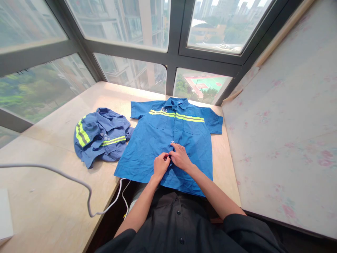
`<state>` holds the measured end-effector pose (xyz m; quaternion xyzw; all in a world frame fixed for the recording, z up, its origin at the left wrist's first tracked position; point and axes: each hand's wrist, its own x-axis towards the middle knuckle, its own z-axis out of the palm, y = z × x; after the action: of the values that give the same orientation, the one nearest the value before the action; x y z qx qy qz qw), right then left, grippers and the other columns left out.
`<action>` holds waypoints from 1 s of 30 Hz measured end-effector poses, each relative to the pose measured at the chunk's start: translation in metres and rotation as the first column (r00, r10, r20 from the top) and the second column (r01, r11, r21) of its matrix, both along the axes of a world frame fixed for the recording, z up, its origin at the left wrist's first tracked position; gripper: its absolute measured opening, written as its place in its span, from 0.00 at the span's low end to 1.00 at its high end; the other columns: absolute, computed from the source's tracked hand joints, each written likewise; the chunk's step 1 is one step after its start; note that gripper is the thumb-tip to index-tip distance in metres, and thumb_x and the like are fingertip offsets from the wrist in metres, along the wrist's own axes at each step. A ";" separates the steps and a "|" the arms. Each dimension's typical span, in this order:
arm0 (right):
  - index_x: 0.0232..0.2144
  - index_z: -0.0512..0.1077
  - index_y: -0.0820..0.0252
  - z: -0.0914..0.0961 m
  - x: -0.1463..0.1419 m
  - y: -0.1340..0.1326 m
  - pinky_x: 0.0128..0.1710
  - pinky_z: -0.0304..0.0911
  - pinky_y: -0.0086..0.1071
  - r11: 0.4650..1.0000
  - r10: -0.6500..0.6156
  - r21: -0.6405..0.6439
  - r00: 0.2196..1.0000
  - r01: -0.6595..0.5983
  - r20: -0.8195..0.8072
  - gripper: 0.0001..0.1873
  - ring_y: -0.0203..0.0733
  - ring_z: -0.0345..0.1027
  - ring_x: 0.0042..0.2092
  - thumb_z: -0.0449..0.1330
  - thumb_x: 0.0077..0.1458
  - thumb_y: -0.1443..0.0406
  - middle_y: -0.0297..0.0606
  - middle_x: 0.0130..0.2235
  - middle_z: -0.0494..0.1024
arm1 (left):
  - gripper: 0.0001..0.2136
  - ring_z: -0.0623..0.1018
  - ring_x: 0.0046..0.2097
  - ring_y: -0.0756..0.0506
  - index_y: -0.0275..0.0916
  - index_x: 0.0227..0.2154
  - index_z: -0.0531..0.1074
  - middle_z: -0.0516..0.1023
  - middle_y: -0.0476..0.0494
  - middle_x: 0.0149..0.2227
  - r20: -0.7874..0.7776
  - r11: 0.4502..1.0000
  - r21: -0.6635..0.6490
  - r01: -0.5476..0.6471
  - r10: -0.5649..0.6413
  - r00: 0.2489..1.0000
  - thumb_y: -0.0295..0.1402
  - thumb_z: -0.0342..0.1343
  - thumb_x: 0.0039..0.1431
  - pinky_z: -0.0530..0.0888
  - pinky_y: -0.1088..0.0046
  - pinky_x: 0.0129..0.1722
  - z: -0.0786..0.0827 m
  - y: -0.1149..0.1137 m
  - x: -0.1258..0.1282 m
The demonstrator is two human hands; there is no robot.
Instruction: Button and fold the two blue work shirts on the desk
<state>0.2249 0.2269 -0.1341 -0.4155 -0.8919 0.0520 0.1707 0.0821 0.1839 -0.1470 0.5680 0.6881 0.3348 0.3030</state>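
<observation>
A blue short-sleeved work shirt (147,140) with yellow-green and grey reflective stripes lies spread out, its collar toward the window. My left hand (161,165) pinches the shirt's front placket below the middle. Right beside it, my right hand (181,157) also has its fingers closed on the placket edge, its index finger reaching up along the front. Between the fingertips the fabric is lifted a little and a dark gap shows. A small pale button (172,142) appears just above my right fingertips. Whether a button is between the fingers is hidden.
A crumpled blue jacket (113,126) with reflective stripes lies left of the shirt on the pale sill top (60,147). A grey-white cable (65,181) crosses the left side and drops over the front edge. A white box (5,214) stands far left. Windows and a floral wall (284,123) border the sill.
</observation>
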 end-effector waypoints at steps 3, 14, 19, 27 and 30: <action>0.36 0.75 0.61 0.004 0.002 0.008 0.54 0.50 0.45 0.990 0.136 0.031 0.989 -0.138 0.050 0.07 0.53 0.55 0.59 0.58 0.56 0.71 0.48 0.60 0.66 | 0.06 0.79 0.35 0.47 0.38 0.34 0.75 0.81 0.45 0.34 0.181 0.999 -0.004 -0.032 0.032 0.983 0.27 0.54 0.54 0.71 0.72 0.39 -0.008 0.002 -0.005; 0.39 0.78 0.56 0.000 0.010 0.028 0.48 0.45 0.42 0.954 0.283 -0.105 0.959 -0.280 0.017 0.08 0.45 0.62 0.44 0.59 0.60 0.66 0.38 0.35 0.77 | 0.05 0.78 0.33 0.48 0.37 0.34 0.70 0.78 0.45 0.32 0.346 0.998 0.015 -0.054 0.046 0.937 0.30 0.56 0.54 0.70 0.75 0.35 -0.018 0.005 -0.010; 0.39 0.77 0.57 -0.003 0.013 0.029 0.49 0.44 0.42 0.948 0.280 -0.143 0.959 -0.284 -0.047 0.07 0.45 0.63 0.47 0.60 0.60 0.66 0.39 0.37 0.78 | 0.07 0.76 0.31 0.49 0.37 0.36 0.69 0.78 0.46 0.31 0.348 0.999 -0.022 -0.037 0.042 0.936 0.31 0.56 0.53 0.69 0.76 0.33 -0.015 0.005 -0.012; 0.50 0.71 0.60 -0.008 0.015 0.018 0.52 0.47 0.41 0.969 0.226 -0.081 0.968 -0.235 -0.105 0.16 0.47 0.62 0.55 0.60 0.59 0.68 0.44 0.49 0.76 | 0.09 0.72 0.23 0.51 0.37 0.35 0.68 0.75 0.51 0.23 0.296 0.976 -0.214 -0.041 0.105 0.949 0.28 0.56 0.49 0.64 0.78 0.26 -0.008 0.014 -0.015; 0.56 0.68 0.58 -0.012 0.016 0.014 0.53 0.46 0.41 0.964 0.257 -0.043 0.963 -0.261 -0.082 0.21 0.47 0.62 0.56 0.58 0.61 0.69 0.45 0.50 0.76 | 0.09 0.71 0.21 0.51 0.37 0.33 0.70 0.72 0.53 0.18 0.287 0.970 -0.241 0.026 0.045 0.957 0.24 0.56 0.45 0.63 0.78 0.24 0.000 0.024 -0.018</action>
<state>0.2407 0.2409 -0.1465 -0.2974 -0.9297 0.1136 0.1850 0.0643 0.2076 -0.1470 0.4683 0.6746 0.3295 0.4659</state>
